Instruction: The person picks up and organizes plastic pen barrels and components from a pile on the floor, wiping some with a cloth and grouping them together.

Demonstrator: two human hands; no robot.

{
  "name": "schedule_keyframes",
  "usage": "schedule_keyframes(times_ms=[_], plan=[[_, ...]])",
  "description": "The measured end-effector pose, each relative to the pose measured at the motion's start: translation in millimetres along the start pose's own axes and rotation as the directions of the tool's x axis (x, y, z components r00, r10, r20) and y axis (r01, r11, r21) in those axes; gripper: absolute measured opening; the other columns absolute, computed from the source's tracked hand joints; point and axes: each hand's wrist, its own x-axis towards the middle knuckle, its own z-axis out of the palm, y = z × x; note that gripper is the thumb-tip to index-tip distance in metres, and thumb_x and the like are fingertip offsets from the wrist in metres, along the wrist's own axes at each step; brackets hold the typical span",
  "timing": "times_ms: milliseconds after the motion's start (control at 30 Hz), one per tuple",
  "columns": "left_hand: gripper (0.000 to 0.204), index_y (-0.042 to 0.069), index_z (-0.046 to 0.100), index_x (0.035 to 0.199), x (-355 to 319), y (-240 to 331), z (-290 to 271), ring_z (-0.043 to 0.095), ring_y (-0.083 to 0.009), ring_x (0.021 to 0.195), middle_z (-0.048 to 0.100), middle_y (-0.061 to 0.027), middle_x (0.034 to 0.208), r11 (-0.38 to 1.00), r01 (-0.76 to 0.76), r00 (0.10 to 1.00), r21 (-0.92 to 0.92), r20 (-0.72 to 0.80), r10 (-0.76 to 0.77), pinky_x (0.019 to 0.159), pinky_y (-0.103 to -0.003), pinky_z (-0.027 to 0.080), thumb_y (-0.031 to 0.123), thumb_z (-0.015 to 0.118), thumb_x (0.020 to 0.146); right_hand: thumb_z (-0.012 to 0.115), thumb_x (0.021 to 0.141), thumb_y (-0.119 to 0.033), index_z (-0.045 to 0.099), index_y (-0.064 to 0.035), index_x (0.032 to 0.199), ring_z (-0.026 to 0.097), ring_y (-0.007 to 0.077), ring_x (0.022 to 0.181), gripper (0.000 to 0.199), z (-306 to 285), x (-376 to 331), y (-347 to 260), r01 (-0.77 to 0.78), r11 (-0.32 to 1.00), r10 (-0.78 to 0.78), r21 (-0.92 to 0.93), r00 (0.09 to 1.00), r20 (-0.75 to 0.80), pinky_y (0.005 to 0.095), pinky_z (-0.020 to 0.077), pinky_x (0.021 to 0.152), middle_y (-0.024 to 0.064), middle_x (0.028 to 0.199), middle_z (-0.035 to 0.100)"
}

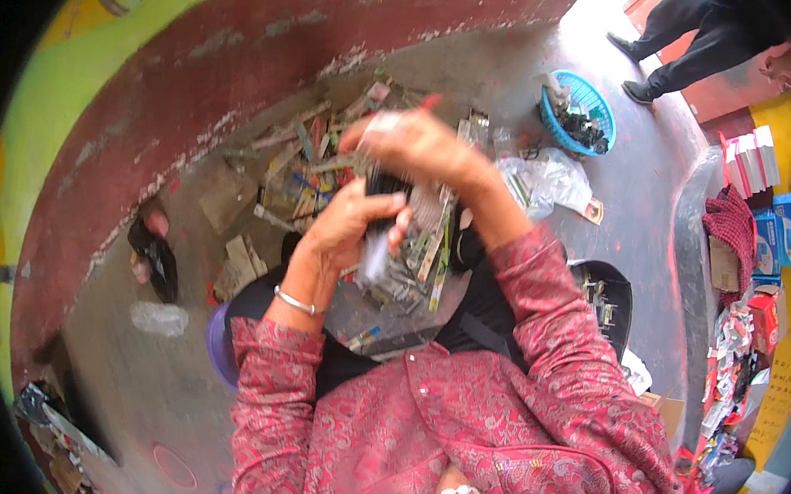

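Though messy with scraps [303,147], grey floor [153,377] beside maroon wall [196,69].

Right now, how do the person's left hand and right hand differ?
The left hand has a silvery bangle at its wrist; none shows on the right hand.
The right hand is noticeably blurred, while the left hand looks sharper.
The right hand reaches farther out from the chest; the left hand is nearer to it.

Both are bare, come out of red patterned sleeves and are above the scraps.
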Motion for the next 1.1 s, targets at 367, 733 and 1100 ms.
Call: schedule_keyframes(times_ms=[367,733,1100], plan=[[0.019,0.002,0.053,0.087,-5,-2,-2,0.033,-0.0039,0.041,0.043,0.0024,0.057,0.996,-0.072,0.997,0.047,-0.018,0.073,0.038,-0.019,0.027,0.021,0.055,0.084,0.053,0.084,-0.02,0.059,0.0011,0.08,0.059,0.0177,0.06,0.022,-22,5,3,-0.076,0.662,0.558,0.745,0.713,-0.423,0.0295,0.0481,0.057,0.0132,0.074,0.061],[0.017,0.006,0.049,0.08,-1,-5,-8,0.047,-0.009,0.049,0.049,-0.0008,0.062,0.992,-0.116,0.993,0.053,-0.01,0.117,0.044,-0.023,0.04,0.021,0.055,0.084,0.052,0.085,-0.032,0.06,-0.0024,0.086,0.055,0.0147,0.069,0.03,17,1,-7,-0.299,0.919,0.353,0.258,0.916,-0.194,0.0274,0.0447,0.063,0.0061,0.074,0.059],[0.01,0.002,0.054,0.092,16,4,-26,0.035,-0.0236,0.122,0.044,-0.0116,0.126,0.779,-0.576,0.804,-0.247,-0.339,0.487,0.104,-0.038,0.025,0.007,0.048,0.087,0.041,0.09,-0.04,0.054,-0.0015,0.09,0.06,0.0194,0.067,0.04,3,-10,9,-0.253,0.523,0.616,0.814,0.773,-0.156,0.0323,0.0506,0.06,0.0091,0.077,0.06]])
